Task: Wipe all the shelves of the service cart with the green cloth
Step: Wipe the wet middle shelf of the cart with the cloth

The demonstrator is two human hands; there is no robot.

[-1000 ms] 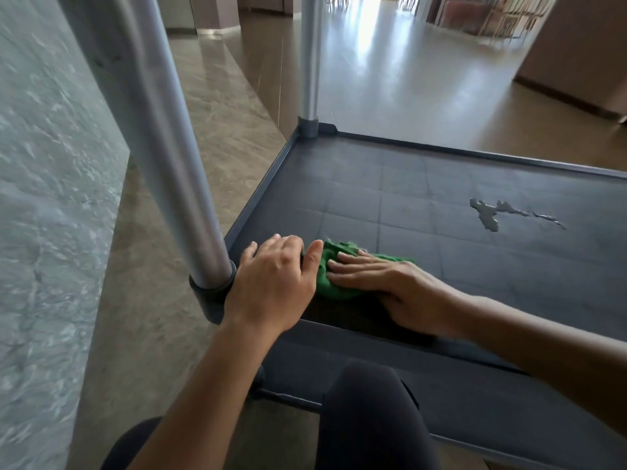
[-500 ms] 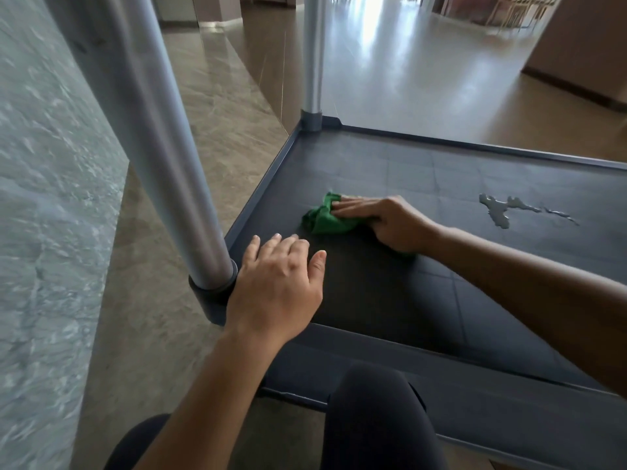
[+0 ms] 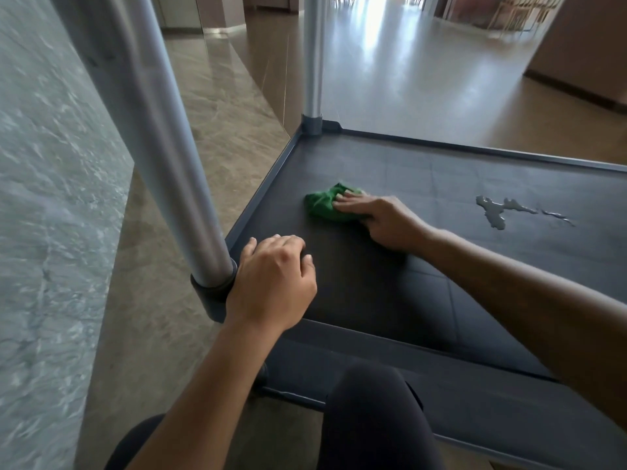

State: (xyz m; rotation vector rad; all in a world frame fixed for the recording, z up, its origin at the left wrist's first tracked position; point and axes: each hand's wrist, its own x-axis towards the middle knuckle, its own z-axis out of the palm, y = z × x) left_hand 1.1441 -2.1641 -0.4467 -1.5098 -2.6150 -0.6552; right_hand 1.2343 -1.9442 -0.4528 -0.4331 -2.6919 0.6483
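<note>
The right hand (image 3: 380,222) presses the bunched green cloth (image 3: 322,203) with straight fingers onto the dark shelf (image 3: 441,178) of the service cart, in its left half. The left hand (image 3: 274,283) holds nothing and rests with loosely bent fingers on the near left corner, just beside the near post (image 3: 176,184). A water puddle (image 3: 492,215) lies unwiped to the right, well apart from the cloth, so this shelf is judged incomplete; the other shelves cannot be assessed from this view.

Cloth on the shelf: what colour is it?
The cloth is green, seen in the head view.
</note>
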